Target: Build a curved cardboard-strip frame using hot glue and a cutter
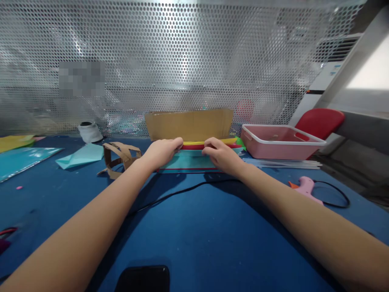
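At the back of the table, both hands are at a stack of coloured sheets in blue, red and yellow. The front one is a light blue sheet [188,160]. Behind its upper edge show a red layer [194,147] and a yellow layer [226,141]. My left hand [164,151] is closed over the stack's left part, its thumb along the top edge. My right hand [221,156] has its fingers curled and pinched at the light blue sheet's upper edge. The hands hide parts of the stack. Just behind stands a brown cardboard piece [190,125].
A pink basket [264,149] stands right, near white sticks [291,164] and a pink glue gun [306,186]. Left are a cardboard strip frame [111,162], folded light blue paper [82,155] and a white roll [90,133]. A black cable [182,191] crosses the table; a black phone-like object [144,279] lies in front.
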Motion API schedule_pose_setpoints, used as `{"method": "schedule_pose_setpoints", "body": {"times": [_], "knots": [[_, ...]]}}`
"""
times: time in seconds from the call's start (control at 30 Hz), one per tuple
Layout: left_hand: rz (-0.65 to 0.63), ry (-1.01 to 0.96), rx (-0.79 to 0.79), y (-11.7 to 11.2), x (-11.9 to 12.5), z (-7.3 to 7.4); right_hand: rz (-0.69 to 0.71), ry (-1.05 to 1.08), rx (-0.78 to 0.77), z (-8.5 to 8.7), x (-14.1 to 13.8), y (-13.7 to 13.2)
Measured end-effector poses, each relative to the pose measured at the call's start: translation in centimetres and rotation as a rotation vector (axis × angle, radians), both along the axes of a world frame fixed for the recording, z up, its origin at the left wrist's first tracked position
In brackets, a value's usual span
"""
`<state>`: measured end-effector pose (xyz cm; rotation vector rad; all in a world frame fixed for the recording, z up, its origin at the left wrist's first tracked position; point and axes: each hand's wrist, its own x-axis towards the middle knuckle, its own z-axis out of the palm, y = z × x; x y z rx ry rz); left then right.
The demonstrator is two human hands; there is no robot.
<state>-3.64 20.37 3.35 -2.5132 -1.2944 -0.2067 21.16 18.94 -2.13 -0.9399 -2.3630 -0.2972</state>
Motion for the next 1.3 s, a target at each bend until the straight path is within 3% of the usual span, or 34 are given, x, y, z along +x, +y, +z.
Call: {"method": "schedule_pose_setpoints", "body": {"times": [0.1, 0.3, 0.6, 0.97, 1.3], "knots": [[0.029, -0.031, 0.018, 0.3, -0.2, -0.6, 0.018, -0.076, 0.025, 0.0, -0.1, -0.4], [-0.045, -0.068, 0.006, 0.2, -0.4, -0.6, 0.008, -0.145, 0.05, 0.0, -0.1, -0.5], [-0.136, -0.083, -0.068, 0.3, -0.6, 0.1, -0.106, -0.01, 0.061, -0.3, -0.3, 0.0], [-0.116, -0.085, -0.146, 0.8, -0.9, 0.0, 0.034, -0.123, -0.044, -0.8, 0.5, 0.2], [-0.114, -0.094, -0.168, 0.5, -0.9, 0.5, 0.092, 0.002, -0.069, -0.5, 0.3, 0.7]]}}
